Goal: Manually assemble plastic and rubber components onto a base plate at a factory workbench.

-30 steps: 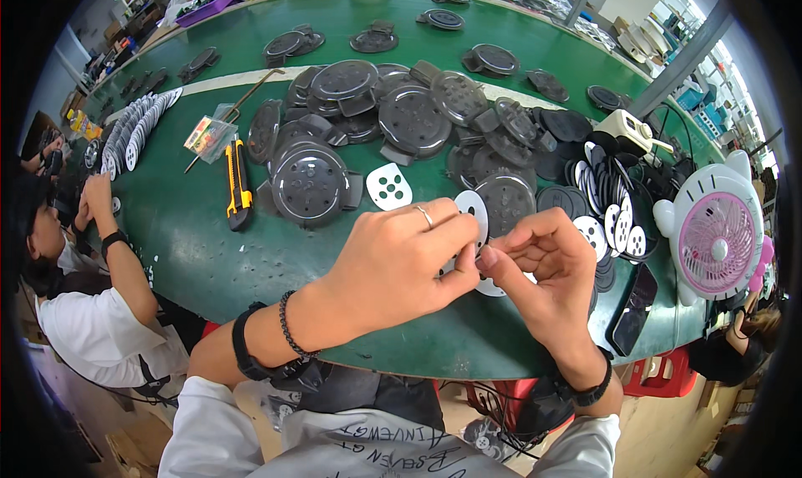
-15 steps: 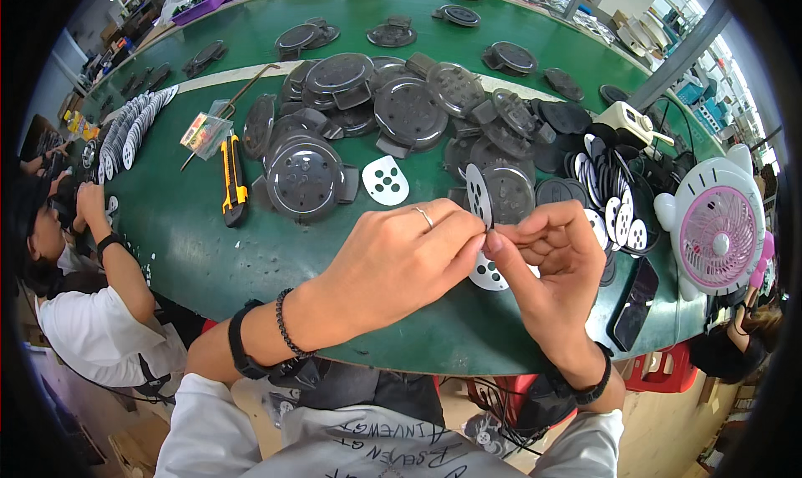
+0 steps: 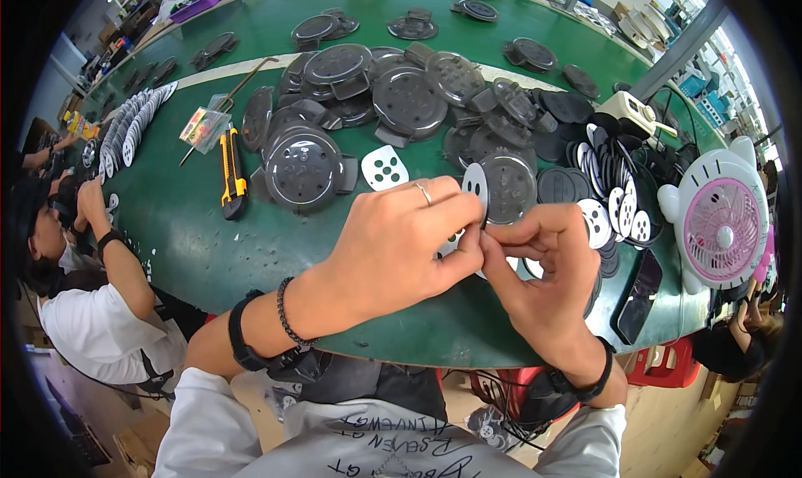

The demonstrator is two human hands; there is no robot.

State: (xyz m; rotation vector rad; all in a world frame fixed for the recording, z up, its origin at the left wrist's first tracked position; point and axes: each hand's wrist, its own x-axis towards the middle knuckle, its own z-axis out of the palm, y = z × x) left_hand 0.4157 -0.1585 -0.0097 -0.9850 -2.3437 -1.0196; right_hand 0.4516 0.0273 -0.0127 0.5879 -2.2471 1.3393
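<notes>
Between thumb and fingers, my left hand (image 3: 401,244) pinches a thin disc (image 3: 474,185) with a white face and round holes, held upright on edge. My right hand (image 3: 547,282) is closed in a pinch against the disc's lower edge; whatever lies between its fingertips is hidden. Beyond my left hand a similar white holed pad (image 3: 385,168) lies flat on the green table (image 3: 276,256). More white discs lie partly covered beneath my hands. Just beyond the held disc sits a smoky translucent round cover (image 3: 508,190).
A heap of smoky round covers (image 3: 409,102) fills the middle. Left are a yellow-black utility knife (image 3: 231,177), a metal rod and a row of discs (image 3: 134,131). Right are piled holed discs (image 3: 597,219), a phone (image 3: 639,297) and a fan (image 3: 720,223). A co-worker (image 3: 104,311) sits left.
The held disc has dropped slightly and moved a little left, with both hands still pinching at it. At the back, the covers on the far green strip have shifted right relative to the heap.
</notes>
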